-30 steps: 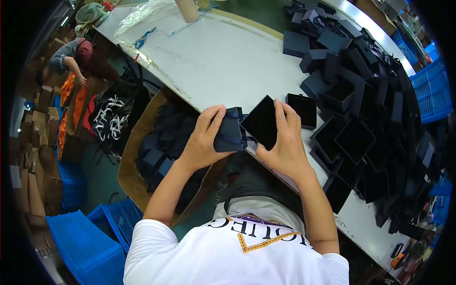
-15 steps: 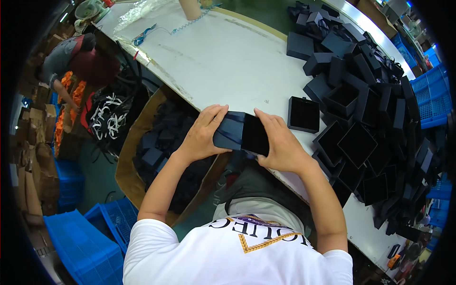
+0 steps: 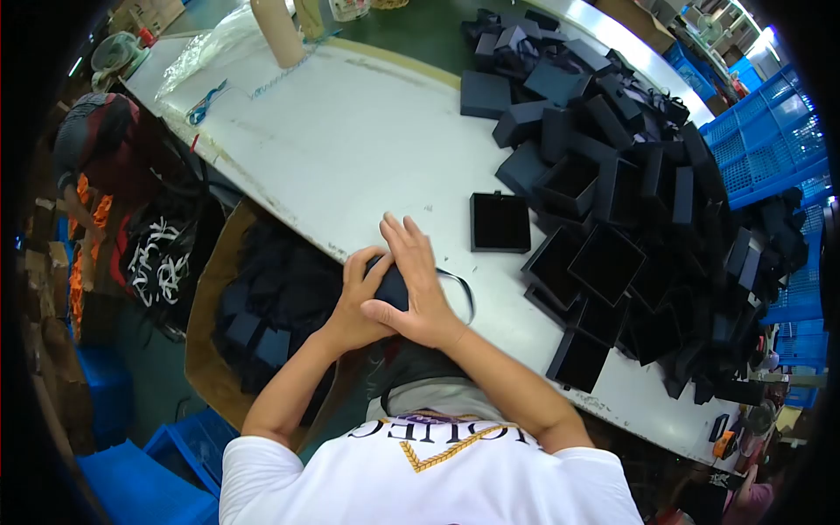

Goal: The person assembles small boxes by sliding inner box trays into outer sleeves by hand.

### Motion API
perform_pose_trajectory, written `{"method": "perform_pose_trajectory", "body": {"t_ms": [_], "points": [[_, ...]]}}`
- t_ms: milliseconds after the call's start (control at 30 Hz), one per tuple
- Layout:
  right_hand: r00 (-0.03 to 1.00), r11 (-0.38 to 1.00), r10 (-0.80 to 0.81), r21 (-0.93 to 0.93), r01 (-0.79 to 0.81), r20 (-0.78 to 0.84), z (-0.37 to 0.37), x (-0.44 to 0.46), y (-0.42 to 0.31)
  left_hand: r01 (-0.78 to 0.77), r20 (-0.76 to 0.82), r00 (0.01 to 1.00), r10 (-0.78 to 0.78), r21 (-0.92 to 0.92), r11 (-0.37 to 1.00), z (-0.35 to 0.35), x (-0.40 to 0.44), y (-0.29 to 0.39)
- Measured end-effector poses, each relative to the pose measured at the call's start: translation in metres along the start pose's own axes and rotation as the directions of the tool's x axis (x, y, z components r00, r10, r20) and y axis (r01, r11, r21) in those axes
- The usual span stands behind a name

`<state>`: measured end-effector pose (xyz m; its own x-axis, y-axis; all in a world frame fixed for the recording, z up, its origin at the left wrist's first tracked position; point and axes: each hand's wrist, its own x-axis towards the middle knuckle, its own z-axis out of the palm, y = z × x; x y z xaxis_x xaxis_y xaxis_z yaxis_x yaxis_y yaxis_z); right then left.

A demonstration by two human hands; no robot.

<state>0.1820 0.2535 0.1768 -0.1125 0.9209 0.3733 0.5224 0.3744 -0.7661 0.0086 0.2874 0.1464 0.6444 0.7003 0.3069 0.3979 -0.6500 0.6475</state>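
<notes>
A small dark navy box [image 3: 391,287], mostly covered by my hands, is held at the table's near edge. My left hand [image 3: 357,302] is closed around its left side. My right hand [image 3: 416,284] lies across the box with its fingers stretched out and its thumb pointing toward my left hand. A thin dark ribbon [image 3: 471,296] loops out to the right of my right hand, over the white table. Just beyond, an open box part with a black inside [image 3: 500,222] lies on the tabletop.
A large heap of dark boxes [image 3: 604,184] covers the table's right side. Left of the table stands a carton [image 3: 203,328] of dark boxes. Blue crates [image 3: 144,486] sit at lower left. A cardboard tube [image 3: 278,35] and blue scissors [image 3: 206,101] are at the back. Another person [image 3: 92,144] bends at far left.
My hands have come closer together, and my right hand has moved from the box's right side to across it. A ribbon loop now shows on the right. The camera view has shifted.
</notes>
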Motion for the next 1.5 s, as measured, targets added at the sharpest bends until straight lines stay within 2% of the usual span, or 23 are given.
{"method": "perform_pose_trajectory", "body": {"t_ms": [133, 233, 267, 300, 333, 367, 433, 500, 567, 667, 733, 767, 833, 900, 967, 1000, 1033, 1100, 1133, 1233, 1267, 1367, 1500], "points": [[0.99, 0.882, 0.133, 0.462, -0.093, -0.054, 0.006, 0.022, -0.002, 0.176, -0.098, 0.978, -0.185, -0.099, 0.979, -0.012, 0.001, 0.011], [0.987, 0.939, -0.023, 0.343, -0.034, 0.162, -0.026, 0.052, -0.009, 0.214, -0.2, 0.959, -0.201, 0.045, 0.976, -0.04, -0.02, 0.011], [0.976, 0.995, -0.104, 0.017, 0.102, 0.189, -0.051, 0.069, -0.008, 0.306, -0.224, 0.935, -0.275, 0.12, 0.944, -0.055, -0.03, 0.008], [0.959, 0.843, -0.244, -0.456, 0.285, 0.147, -0.071, 0.086, 0.012, 0.4, -0.255, 0.902, -0.348, 0.19, 0.897, -0.07, -0.045, 0.003], [0.958, 0.608, -0.258, -0.75, 0.262, 0.125, -0.097, 0.105, 0.028, 0.51, -0.303, 0.848, -0.434, 0.245, 0.825, -0.084, -0.062, -0.004], [0.981, 0.42, -0.159, -0.892, 0.169, 0.112, -0.126, 0.123, 0.039, 0.61, -0.361, 0.783, -0.506, 0.288, 0.738, -0.093, -0.077, -0.01], [0.995, 0.218, -0.095, -0.976, 0.027, 0.007, -0.165, 0.14, 0.087, 0.788, -0.496, 0.615, -0.613, 0.401, 0.467, -0.095, -0.101, -0.014], [0.999, 0.148, 0.042, -0.989, -0.002, 0.004, -0.185, 0.143, 0.134, 0.753, -0.508, 0.636, -0.581, 0.244, 0.611, -0.091, -0.106, -0.017], [0.988, 0.15, 0.146, -0.988, 0.035, 0.057, -0.196, 0.154, 0.124, 0.613, -0.463, 0.711, -0.529, 0.041, 0.789, -0.084, -0.098, -0.014], [0.966, 0.379, -0.26, -0.918, 0.116, 0.015, -0.187, 0.157, 0.085, 0.467, -0.418, 0.812, -0.407, 0.045, 0.883, -0.065, -0.061, 0.006], [0.889, 0.511, -0.456, -0.827, 0.234, -0.03, -0.172, 0.149, 0.044, 0.388, -0.364, 0.826, -0.431, -0.188, 0.902, -0.05, -0.037, 0.012], [0.872, 0.553, -0.487, -0.788, 0.269, -0.043, -0.157, 0.131, 0.027, 0.34, -0.293, 0.829, -0.477, -0.412, 0.845, -0.041, -0.025, 0.01], [0.857, 0.625, -0.51, -0.716, 0.312, -0.072, -0.125, 0.089, -0.003, 0.236, -0.212, 0.858, -0.469, -0.646, 0.726, -0.022, 0.0, 0.002], [0.877, 0.698, -0.476, -0.636, 0.329, -0.069, -0.091, 0.042, -0.005, 0.33, 0.012, 0.809, -0.587, -0.836, 0.438, -0.035, 0.031, 0.018], [0.93, 0.863, -0.339, -0.439, 0.248, -0.14, -0.056, 0.002, 0.004, 0.464, 0.299, 0.774, -0.559, -0.868, 0.178, -0.042, 0.052, 0.02], [0.939, 0.877, -0.309, -0.425, 0.221, -0.149, -0.044, -0.014, 0.008, 0.531, 0.295, 0.778, -0.555, -0.78, 0.33, -0.034, 0.057, 0.016], [0.947, 0.891, -0.278, -0.412, 0.191, -0.162, -0.035, -0.027, 0.01, 0.525, 0.206, 0.831, -0.517, -0.596, 0.607, -0.031, 0.057, 0.01], [0.972, 0.906, -0.2, -0.401, 0.135, -0.123, -0.027, -0.046, 0.013, 0.344, 0.106, 0.935, -0.338, -0.052, 0.937, -0.027, 0.056, 0.001], [0.979, 0.909, -0.173, -0.401, 0.116, -0.11, -0.025, -0.052, 0.012, 0.331, 0.088, 0.937, -0.338, 0.087, 0.94, -0.031, 0.059, 0.008], [0.987, 0.913, -0.151, -0.389, 0.121, -0.047, -0.028, -0.056, 0.013, 0.307, 0.14, 0.94, -0.312, 0.053, 0.95, -0.036, 0.078, -0.003], [0.989, 0.916, -0.147, -0.38, 0.127, -0.024, -0.028, -0.056, 0.013, 0.374, 0.179, 0.908, -0.38, 0.065, 0.925, -0.038, 0.091, -0.001], [0.989, 0.918, -0.149, -0.371, 0.139, 0.003, -0.027, -0.059, 0.016, 0.412, 0.202, 0.869, -0.452, 0.208, 0.887, -0.029, 0.12, 0.001], [0.988, 0.918, -0.151, -0.372, 0.139, -0.003, -0.025, -0.059, 0.019, 0.309, 0.219, 0.902, -0.372, 0.273, 0.911, -0.018, 0.141, 0.009]]}}
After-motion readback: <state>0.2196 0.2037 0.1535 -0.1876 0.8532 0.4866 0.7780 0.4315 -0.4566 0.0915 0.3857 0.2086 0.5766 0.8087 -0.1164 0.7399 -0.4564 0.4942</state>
